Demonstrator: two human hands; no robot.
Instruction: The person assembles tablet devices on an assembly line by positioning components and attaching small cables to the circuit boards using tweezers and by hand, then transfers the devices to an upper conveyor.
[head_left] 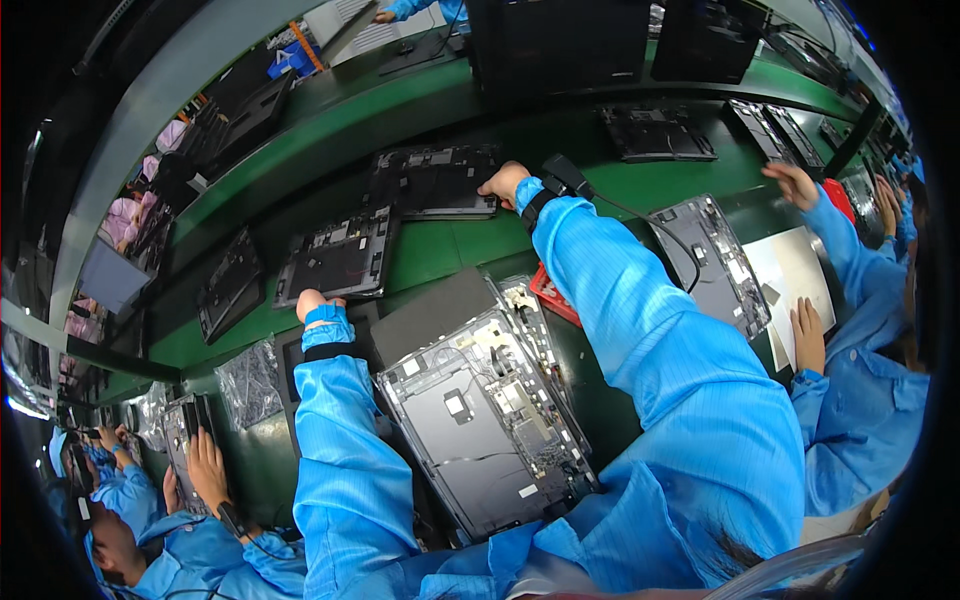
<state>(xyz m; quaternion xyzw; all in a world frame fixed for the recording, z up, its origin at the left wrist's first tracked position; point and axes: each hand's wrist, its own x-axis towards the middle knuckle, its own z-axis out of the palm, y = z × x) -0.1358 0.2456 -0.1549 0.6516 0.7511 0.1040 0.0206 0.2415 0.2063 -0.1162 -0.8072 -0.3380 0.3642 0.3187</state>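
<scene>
My right hand (505, 184) is stretched far forward, its fingers closed on the right edge of a dark opened laptop base (435, 185). Nearer and to the left, my left hand (318, 304) grips the near left corner of another opened laptop base (338, 256), whose far right corner meets the first one. Part of the left fingers is hidden behind the hand. Between my forearms lies a grey laptop base (455, 405) with its circuit board bare, close to my body. A dark flat sheet (432, 318) sticks out beyond it.
Co-workers' hands (808, 335) rest by a grey laptop base (708, 262) at right; another co-worker's hand (207, 470) is at lower left. Clear plastic bags (249, 385), a red tray (556, 294) and a tilted laptop part (230, 285) lie on the green bench (440, 252). A shelf (370, 108) runs behind.
</scene>
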